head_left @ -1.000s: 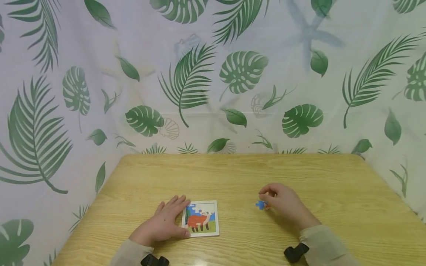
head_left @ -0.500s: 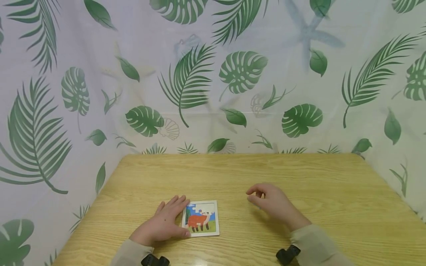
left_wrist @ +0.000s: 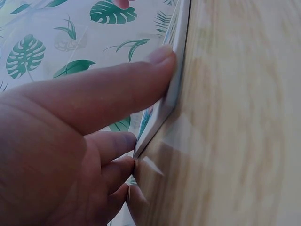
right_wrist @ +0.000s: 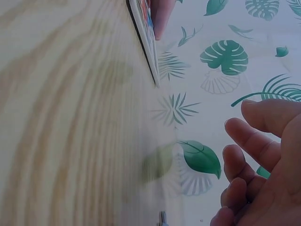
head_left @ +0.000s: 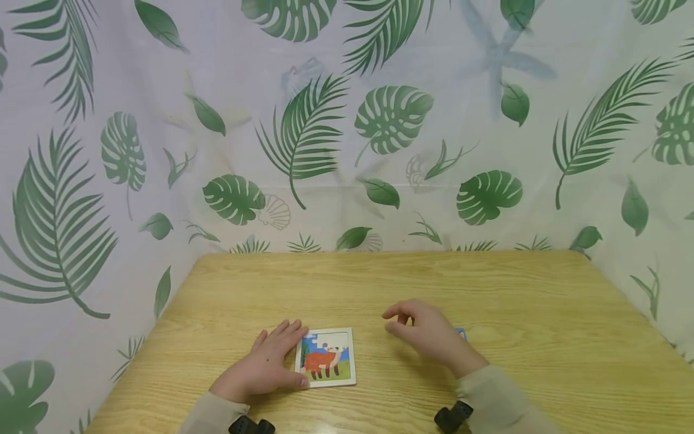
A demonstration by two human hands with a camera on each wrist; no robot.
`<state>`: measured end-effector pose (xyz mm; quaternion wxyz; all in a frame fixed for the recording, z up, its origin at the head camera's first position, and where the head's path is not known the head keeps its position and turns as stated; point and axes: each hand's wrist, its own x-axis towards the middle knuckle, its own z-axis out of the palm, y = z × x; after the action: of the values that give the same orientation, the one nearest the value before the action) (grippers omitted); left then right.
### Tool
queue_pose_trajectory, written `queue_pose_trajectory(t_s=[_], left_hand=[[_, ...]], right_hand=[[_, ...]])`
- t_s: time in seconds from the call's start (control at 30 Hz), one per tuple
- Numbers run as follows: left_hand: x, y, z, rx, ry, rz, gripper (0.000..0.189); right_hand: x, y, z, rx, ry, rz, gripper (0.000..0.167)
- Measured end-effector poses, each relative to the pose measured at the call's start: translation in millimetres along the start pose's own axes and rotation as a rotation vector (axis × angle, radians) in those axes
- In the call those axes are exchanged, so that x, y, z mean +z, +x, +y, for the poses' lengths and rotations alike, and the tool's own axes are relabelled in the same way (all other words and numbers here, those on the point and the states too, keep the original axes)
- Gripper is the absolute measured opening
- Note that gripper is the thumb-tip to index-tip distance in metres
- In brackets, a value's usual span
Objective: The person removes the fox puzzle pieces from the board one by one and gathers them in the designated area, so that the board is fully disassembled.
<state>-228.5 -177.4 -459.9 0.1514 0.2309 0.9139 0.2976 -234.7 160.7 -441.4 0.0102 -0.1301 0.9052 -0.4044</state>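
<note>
My left hand (head_left: 265, 367) lies along the left side of a small jigsaw puzzle (head_left: 326, 357) in a white frame. Its thumb rests on the frame's near edge, with fairly straight fingers at the far left corner. The puzzle picture is a red animal with dark legs; a white patch shows at its top. To the right, my right hand (head_left: 425, 337) hovers over the table, fingers loosely bent. Nothing shows between its fingers (right_wrist: 251, 141) in the right wrist view. Behind it, a small blue piece (head_left: 461, 333) peeks out, mostly hidden by the hand.
Both hands are over a wood-grain table (head_left: 520, 289). A white curtain (head_left: 331, 229) with green leaves hangs behind and along the sides. Black cameras are strapped to both wrists. A strip of table separates the puzzle from the right hand.
The right hand has moved left toward the puzzle, away from the blue piece at its fingertips; a bit of blue now shows behind it. The left hand and puzzle have stayed put.
</note>
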Motion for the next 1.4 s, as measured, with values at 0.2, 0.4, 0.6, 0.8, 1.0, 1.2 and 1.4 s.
queue_pose_trajectory(t_s=[0.2,0.4,0.6,0.8,1.0,1.2,1.4], left_hand=[[-0.3,0.5,0.8,-0.005,-0.01,-0.006,0.099],[-0.2,0.7,1.2,-0.008,0.001,-0.005,0.098],[1.1,-0.2,1.0,-0.007,0.003,-0.001,0.099],[2.2,0.1,0.5,-0.017,0.001,0.003,0.099],[0.6,0.5,1.5,-0.01,0.007,-0.001,0.099],[0.0,0.8,1.3,-0.008,0.01,-0.004,0.099],[1.2,2.0,-2.1,-0.011,0.017,-0.006,0.098]], right_hand=[[6.7,0.8,-6.4,-0.018,0.019,-0.016,0.017],[15.2,4.7,-14.0,-0.048,0.029,-0.042,0.018],[27.2,9.0,-23.1,-0.088,0.016,-0.071,0.019],[39.9,13.4,-32.1,-0.133,0.005,-0.1,0.021],[53.4,19.5,-40.8,-0.154,-0.03,-0.135,0.027],[67.9,28.3,-45.6,-0.162,-0.06,-0.149,0.03],[77.7,34.4,-51.1,-0.162,-0.044,-0.159,0.029]])
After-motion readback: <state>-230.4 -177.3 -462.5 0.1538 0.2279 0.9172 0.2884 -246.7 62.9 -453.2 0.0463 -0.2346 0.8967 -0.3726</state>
